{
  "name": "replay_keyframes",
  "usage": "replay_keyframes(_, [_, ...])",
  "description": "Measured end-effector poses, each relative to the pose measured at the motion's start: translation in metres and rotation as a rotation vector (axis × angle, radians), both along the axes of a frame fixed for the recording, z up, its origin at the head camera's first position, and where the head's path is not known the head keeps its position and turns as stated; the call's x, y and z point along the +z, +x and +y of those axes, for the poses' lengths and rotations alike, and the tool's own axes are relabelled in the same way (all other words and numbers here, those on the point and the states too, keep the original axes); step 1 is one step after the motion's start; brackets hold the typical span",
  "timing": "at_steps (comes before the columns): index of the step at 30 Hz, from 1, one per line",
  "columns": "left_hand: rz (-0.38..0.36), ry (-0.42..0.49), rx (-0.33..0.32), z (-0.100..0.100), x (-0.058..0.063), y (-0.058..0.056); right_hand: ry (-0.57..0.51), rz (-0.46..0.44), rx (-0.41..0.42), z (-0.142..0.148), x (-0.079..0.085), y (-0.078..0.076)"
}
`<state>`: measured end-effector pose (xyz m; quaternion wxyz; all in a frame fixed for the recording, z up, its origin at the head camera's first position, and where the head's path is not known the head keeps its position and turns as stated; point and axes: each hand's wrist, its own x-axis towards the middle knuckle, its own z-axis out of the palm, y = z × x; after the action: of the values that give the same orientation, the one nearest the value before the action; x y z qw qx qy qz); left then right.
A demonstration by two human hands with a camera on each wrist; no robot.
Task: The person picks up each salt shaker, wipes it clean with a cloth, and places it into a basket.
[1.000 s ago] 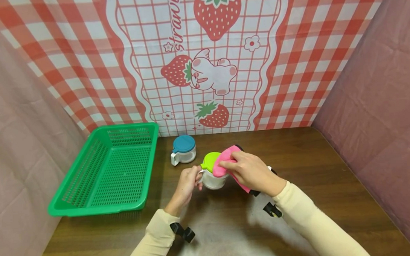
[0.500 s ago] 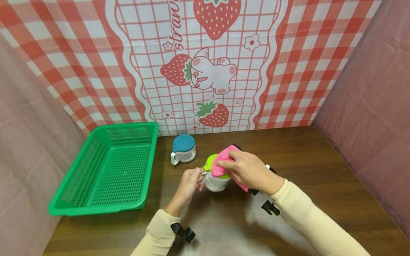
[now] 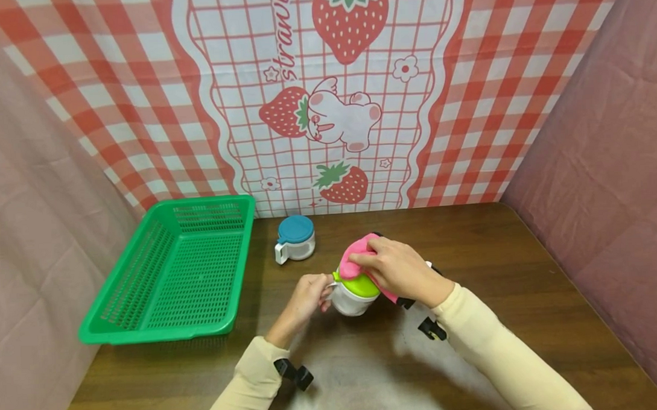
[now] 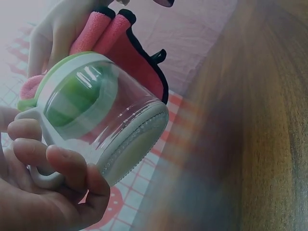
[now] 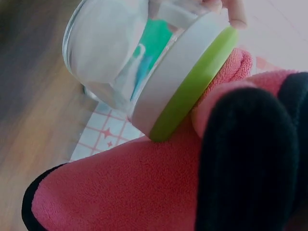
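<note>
My left hand [image 3: 309,295] grips the white handle [image 4: 45,181] of a clear glass seasoning jar [image 3: 352,303], its fingers curled through the loop. The jar is tilted and held above the table, its light-green lid [image 3: 364,286] facing up. In my right hand [image 3: 405,268] is a pink cloth [image 3: 352,261] with black edging, bunched under the fingers and pressed on the far side of the lid. Part of the cloth hangs down beside the jar in the right wrist view [image 5: 120,187]. Through the glass, the jar shows no contents.
A similar jar with a blue lid [image 3: 295,229] stands upright near the back edge of the wooden table [image 3: 506,319]. On the left sits a green perforated basket [image 3: 234,293]. A strawberry-patterned checked cloth [image 3: 393,184] hangs behind the table, with pink cloth at both sides.
The jar has shifted slightly right and toward me, with my left hand following. The pink cloth has slid across to the far edge of the lid, so more green shows on the near side.
</note>
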<state>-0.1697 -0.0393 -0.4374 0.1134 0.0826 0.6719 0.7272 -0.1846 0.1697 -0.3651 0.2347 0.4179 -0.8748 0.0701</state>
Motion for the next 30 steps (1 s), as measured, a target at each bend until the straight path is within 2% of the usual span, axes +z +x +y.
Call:
replay_keyframes(13, [0.019,0.013,-0.053,-0.002,-0.002,0.0,0.0,-0.082,-0.056,0.007,-0.002,-0.004])
replay_keyframes(30, [0.001,0.054,-0.023,-0.007,-0.001,-0.001,0.003,-0.131,-0.109,0.017,-0.004,-0.003])
